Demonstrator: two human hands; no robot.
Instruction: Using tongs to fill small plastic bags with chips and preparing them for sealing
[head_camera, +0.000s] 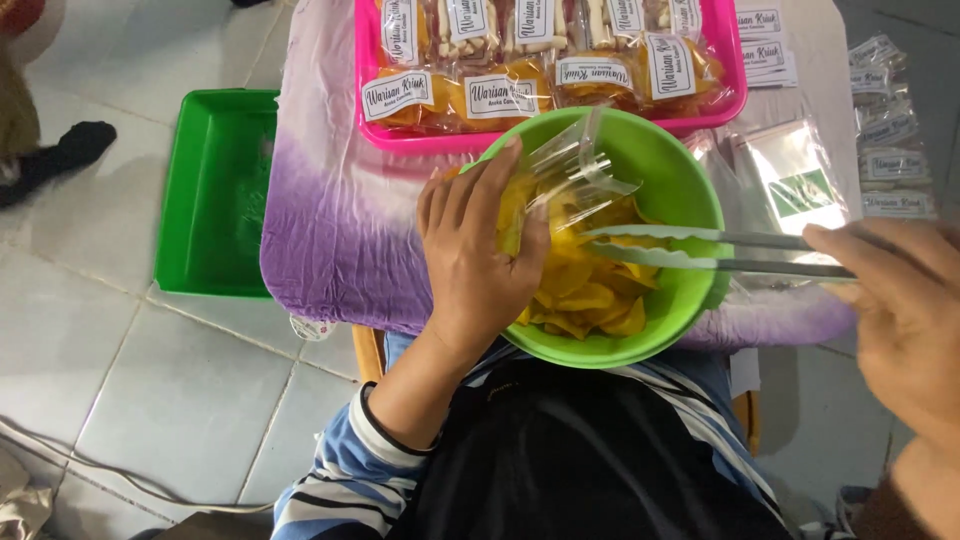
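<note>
Head view looks down on a small table draped in a white-and-purple cloth (330, 230), with a green tray (215, 190) on the tiled floor to its left. At the far edge of the table stands a pink tray (725, 60) packed with clear bags of snacks (500, 95), each bearing a white rectangular label; the near row holds orange-yellow pieces, the far row paler ones. To the right lie empty clear pouches (795, 175) and, farther right, a loose row of white labels (890, 170).

Nearest the person, a green bowl (675, 170) sits at the table's near edge, partly filled with yellow chips (590, 290), thin and curled. The left hand (480, 255) is over the bowl's left side, fingers curled around a clear plastic bag (570, 175) that it holds open and upright, a few yellow chips already inside. The right hand (905, 300), blurred at the right edge, grips the handle end of metal tongs (700, 250); their two arms lie almost together, tips over the chips just beside the bag.
</note>
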